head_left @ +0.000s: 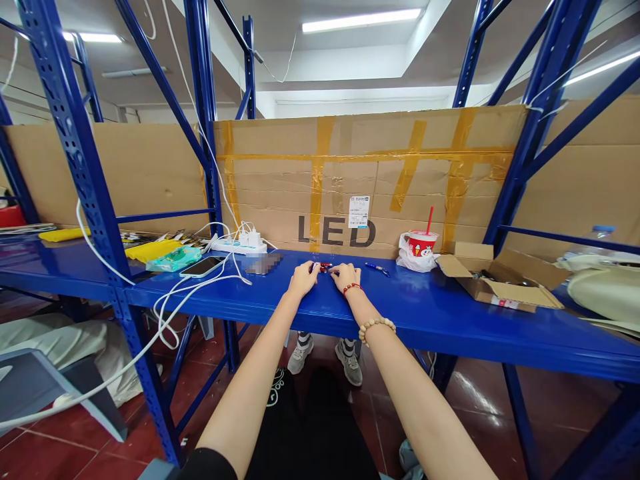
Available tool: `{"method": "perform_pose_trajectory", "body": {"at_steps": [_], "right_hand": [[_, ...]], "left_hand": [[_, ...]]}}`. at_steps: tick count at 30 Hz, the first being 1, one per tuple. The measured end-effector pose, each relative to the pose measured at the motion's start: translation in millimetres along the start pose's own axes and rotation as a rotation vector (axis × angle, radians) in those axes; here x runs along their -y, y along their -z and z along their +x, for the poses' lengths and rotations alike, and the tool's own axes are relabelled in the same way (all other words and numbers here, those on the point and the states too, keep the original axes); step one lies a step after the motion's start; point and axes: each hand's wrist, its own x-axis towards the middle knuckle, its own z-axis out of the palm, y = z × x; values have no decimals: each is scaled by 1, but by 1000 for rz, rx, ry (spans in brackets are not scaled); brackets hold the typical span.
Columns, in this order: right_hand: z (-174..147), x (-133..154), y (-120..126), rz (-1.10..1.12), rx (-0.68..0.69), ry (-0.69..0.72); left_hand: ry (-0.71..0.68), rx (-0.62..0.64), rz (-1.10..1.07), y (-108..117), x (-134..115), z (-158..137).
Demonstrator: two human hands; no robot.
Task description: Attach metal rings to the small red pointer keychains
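My left hand [303, 280] is closed, its fingertips pinching the left end of a small red object [325, 267] on the blue shelf top. My right hand [347, 277], with a red string bracelet at the wrist and a beaded one higher up, has its fingers bent together at the object's right end. The object is too small and too covered by fingers to tell its kind. Just right of my right hand lies a blue pen [377, 269].
A power strip [239, 246] with plugs and white cables, a phone [203, 267] and a teal packet [174, 259] lie on the left. At right stand a red cup [421, 247] with a straw and an open cardboard box [505, 283]. Blue posts flank the shelf; cardboard backs it.
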Motion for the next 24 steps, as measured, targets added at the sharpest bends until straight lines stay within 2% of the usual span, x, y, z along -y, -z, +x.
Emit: {"method": "perform_pose_trajectory", "body": {"at_steps": [14, 24], "right_hand": [[-3, 3, 7, 170, 62, -59], [-1, 4, 5, 196, 32, -69]], "left_hand": [[-4, 12, 14, 0, 0, 0], [8, 22, 11, 0, -1, -1]]}}
